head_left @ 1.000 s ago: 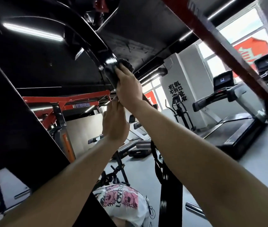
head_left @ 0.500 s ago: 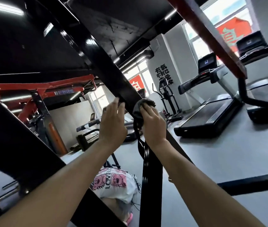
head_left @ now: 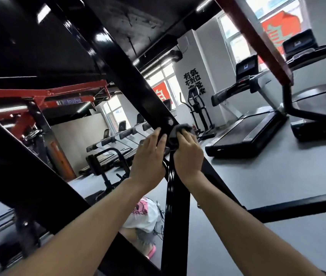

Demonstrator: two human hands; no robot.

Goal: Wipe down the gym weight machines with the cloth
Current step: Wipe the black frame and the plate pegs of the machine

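A glossy black slanted beam (head_left: 122, 74) of the weight machine runs from upper left down to the right. My right hand (head_left: 188, 156) presses a dark grey cloth (head_left: 180, 130) against this beam, just below a bolt (head_left: 170, 122). My left hand (head_left: 150, 158) lies flat on the beam's left side, fingers spread, close beside the cloth. A black strap (head_left: 175, 206) hangs straight down under the two hands.
A second wide black beam (head_left: 28, 176) crosses the lower left. A red bar (head_left: 255, 42) slants at upper right. Treadmills (head_left: 253, 132) stand on the grey floor at right, red frames (head_left: 44, 94) at left. A black floor bar (head_left: 297, 206) lies at right.
Both hands and the cloth have slid down the slanted beam from its upper curved part to the bolt area. The view has tilted downward with them.
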